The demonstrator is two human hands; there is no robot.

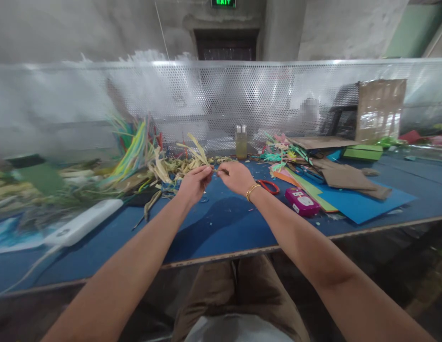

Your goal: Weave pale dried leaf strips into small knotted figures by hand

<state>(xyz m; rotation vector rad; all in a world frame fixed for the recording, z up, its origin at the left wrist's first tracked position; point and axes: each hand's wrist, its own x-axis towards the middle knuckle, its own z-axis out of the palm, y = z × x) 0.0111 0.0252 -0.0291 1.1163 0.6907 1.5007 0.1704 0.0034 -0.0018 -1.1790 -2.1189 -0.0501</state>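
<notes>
My left hand (195, 185) is closed in a pinch over the blue table, gripping the lower end of some pale yellow strips (196, 148) that look like dried husk and fan out above it. Close beside it, my right hand (238, 177), with a gold bracelet at the wrist, also has its fingertips pinched together. Whatever lies between the right fingertips is too small to make out. Behind my left hand spreads a heap of similar dried strips (171, 167). A red-handled tool (271, 186), partly hidden by my right wrist, lies on the table.
A purple box (301, 202) and blue sheets (370, 202) with cardboard pieces (349, 175) are at right. Colourful thin stems (137, 147) and a white power strip (86, 222) occupy the left. A bottle (241, 143) stands before the perforated metal screen (271, 90).
</notes>
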